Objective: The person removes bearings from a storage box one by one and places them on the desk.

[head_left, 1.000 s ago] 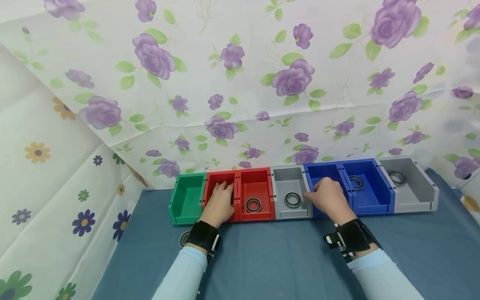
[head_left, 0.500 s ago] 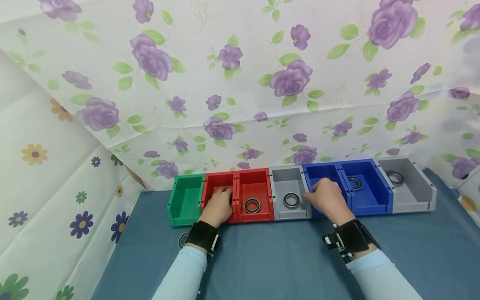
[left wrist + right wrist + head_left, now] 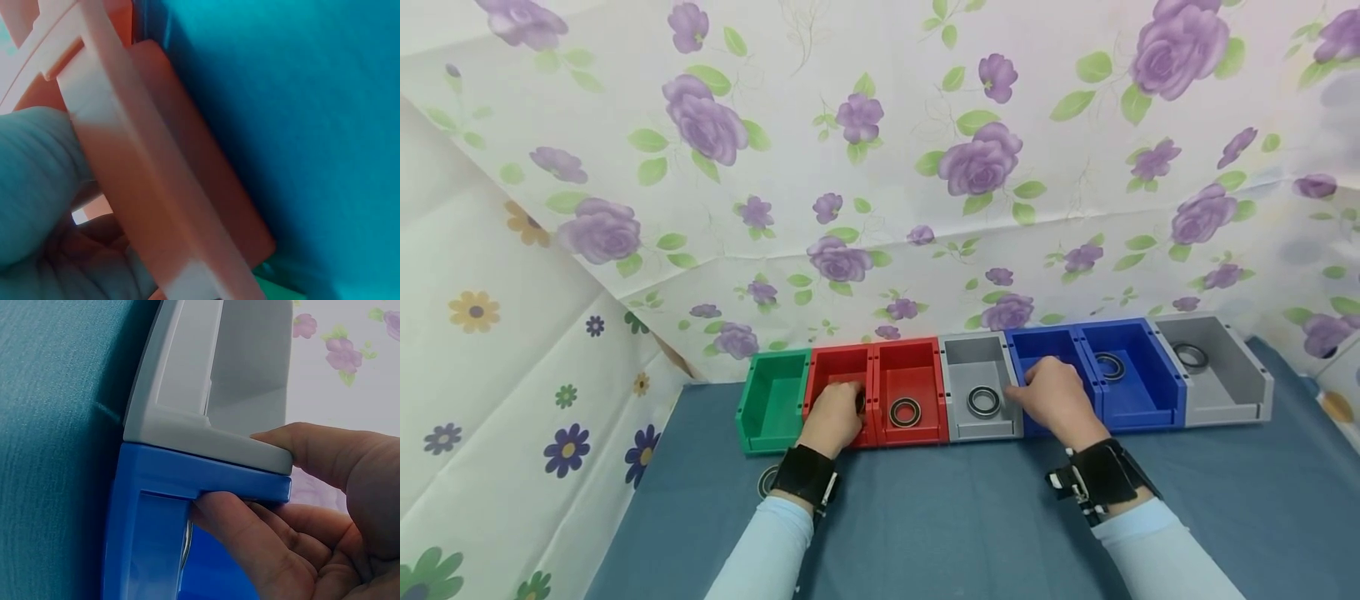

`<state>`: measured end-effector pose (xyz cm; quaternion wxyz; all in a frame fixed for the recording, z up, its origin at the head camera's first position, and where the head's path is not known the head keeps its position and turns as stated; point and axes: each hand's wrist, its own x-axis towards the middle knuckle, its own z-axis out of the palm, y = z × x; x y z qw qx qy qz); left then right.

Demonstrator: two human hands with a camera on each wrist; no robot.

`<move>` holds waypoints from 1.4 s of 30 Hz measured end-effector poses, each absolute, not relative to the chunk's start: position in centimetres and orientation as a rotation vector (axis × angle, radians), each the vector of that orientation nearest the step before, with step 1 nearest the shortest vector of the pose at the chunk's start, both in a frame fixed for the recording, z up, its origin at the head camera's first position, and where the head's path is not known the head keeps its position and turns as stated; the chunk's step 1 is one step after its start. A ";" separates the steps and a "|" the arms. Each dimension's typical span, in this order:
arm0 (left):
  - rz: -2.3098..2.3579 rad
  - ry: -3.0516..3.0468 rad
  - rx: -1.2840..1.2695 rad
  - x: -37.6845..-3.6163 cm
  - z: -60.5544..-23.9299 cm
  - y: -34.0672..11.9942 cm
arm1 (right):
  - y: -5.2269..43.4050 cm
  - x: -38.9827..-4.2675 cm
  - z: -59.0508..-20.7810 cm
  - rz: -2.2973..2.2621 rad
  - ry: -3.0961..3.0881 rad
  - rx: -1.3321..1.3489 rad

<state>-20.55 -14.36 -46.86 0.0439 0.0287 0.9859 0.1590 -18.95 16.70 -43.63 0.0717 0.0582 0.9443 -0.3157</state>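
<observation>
Red plastic bin [image 3: 838, 377], second from the left in the row across the frame's middle, holds the left hand [image 3: 833, 419], whose grip curls over a dark metal ring [image 3: 859, 402] at its right wall. The right hand [image 3: 1054, 398] reaches into the blue plastic bin [image 3: 1049, 350], thumb on the neighbouring grey plastic bin [image 3: 981, 367]; what its curled grip holds, I cannot tell.

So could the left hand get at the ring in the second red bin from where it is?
Probably yes. The left hand is in the first red bin; the ring lies uncovered in the open-topped bin right beside it, with only the low shared wall between.
</observation>
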 end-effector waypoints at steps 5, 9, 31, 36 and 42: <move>0.483 3.034 0.108 -20.5 -47.2 -14.5 | 16.7 -18.9 -43.6 -0.946 2.828 0.180; 0.464 3.060 0.127 -20.2 -47.4 -14.7 | 16.7 -19.0 -43.5 -0.942 2.822 0.189; 0.619 3.253 0.157 -17.5 -44.3 -15.4 | 16.7 -19.0 -43.7 -0.944 2.833 0.195; 0.653 3.293 0.171 -16.8 -43.0 -15.4 | 16.7 -18.9 -43.7 -0.944 2.837 0.196; 0.637 3.298 0.190 -16.1 -41.9 -15.5 | 16.7 -18.9 -43.7 -0.942 2.832 0.196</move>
